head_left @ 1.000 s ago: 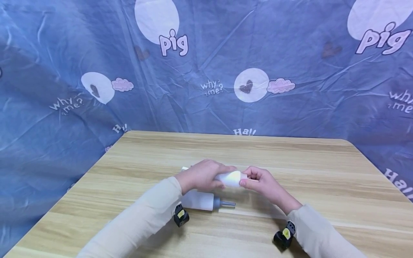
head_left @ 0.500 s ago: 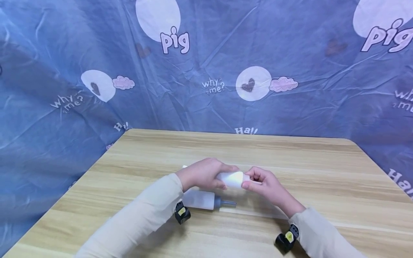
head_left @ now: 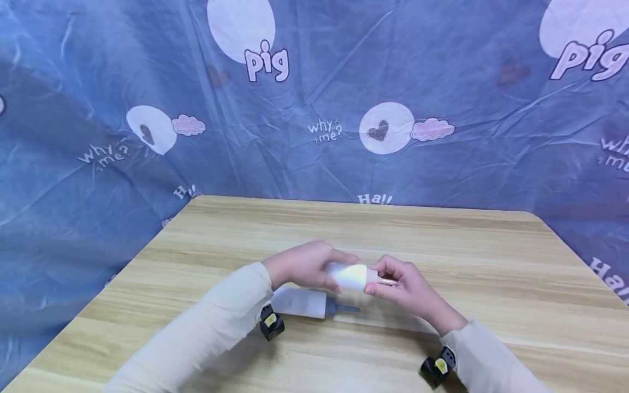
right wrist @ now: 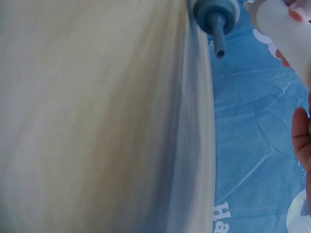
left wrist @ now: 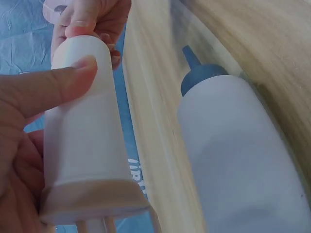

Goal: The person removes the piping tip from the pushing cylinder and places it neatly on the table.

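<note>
My left hand point(head_left: 306, 266) grips a white squeeze bottle point(head_left: 350, 276) by its body, holding it on its side above the table, thumb along the upper side. At the bottle's right end, my right hand point(head_left: 404, 285) pinches the pale collar of the cap, whose thin nozzle point(head_left: 387, 281) shows between the fingers. The bottle's near end point(left wrist: 95, 196) looks shaded brownish in the left wrist view. Just in front of the hands lies a second white squeeze bottle point(head_left: 301, 303) with a blue-grey nozzle cap point(head_left: 331, 308) pointing right; the left forearm partly hides its rear.
A wood-grain table point(head_left: 442, 240) lies under both hands. Behind and to the left hangs a blue printed cloth point(head_left: 295, 164). Black cameras are strapped to the left wrist point(head_left: 272, 323) and the right wrist point(head_left: 438, 368).
The fingers of my right hand have shifted around the cap, and more of its nozzle shows now. My left hand keeps its grip. The lying bottle stays in place.
</note>
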`<state>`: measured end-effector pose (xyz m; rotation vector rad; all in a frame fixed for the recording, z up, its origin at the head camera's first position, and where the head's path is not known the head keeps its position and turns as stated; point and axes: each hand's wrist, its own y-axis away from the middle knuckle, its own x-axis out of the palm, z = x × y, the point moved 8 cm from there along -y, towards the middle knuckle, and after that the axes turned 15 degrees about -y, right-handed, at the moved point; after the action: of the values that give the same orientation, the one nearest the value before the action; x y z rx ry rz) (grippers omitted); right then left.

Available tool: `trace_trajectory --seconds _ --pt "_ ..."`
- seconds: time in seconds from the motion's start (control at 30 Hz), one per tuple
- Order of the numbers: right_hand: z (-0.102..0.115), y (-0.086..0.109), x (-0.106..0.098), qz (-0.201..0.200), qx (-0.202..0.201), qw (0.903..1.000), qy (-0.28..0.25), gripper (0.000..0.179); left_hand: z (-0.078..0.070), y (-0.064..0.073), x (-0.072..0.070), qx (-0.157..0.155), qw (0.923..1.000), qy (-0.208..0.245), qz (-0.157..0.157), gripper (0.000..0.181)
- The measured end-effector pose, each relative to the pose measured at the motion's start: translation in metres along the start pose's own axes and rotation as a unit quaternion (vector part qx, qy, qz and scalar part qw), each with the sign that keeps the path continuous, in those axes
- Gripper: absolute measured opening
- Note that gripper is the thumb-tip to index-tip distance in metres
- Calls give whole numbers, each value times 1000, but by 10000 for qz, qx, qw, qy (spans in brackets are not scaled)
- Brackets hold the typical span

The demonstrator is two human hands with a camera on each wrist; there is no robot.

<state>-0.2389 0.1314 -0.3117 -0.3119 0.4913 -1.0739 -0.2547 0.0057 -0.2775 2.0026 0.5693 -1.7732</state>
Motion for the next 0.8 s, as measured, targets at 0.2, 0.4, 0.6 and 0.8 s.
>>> trace_trajectory --seconds 0.2,0.4,0.6,0.8 --pt "0 -1 -6 -11 127 9994 331 17 -1 -3 -1 -52 9999 83 -72 57" --pt "-15 0 -13 -408 1073 9933 119 20 -2 -4 -2 -153 9994 -175 -265 57" --pt "-21 -1 -11 -433 1500 9846 -786 24 -2 -3 -2 -143 9974 -427 -559 57" --pt "-21 -1 -11 -314 1662 9752 -1425 27 -6 -1 -6 -22 9941 -676 -847 57"
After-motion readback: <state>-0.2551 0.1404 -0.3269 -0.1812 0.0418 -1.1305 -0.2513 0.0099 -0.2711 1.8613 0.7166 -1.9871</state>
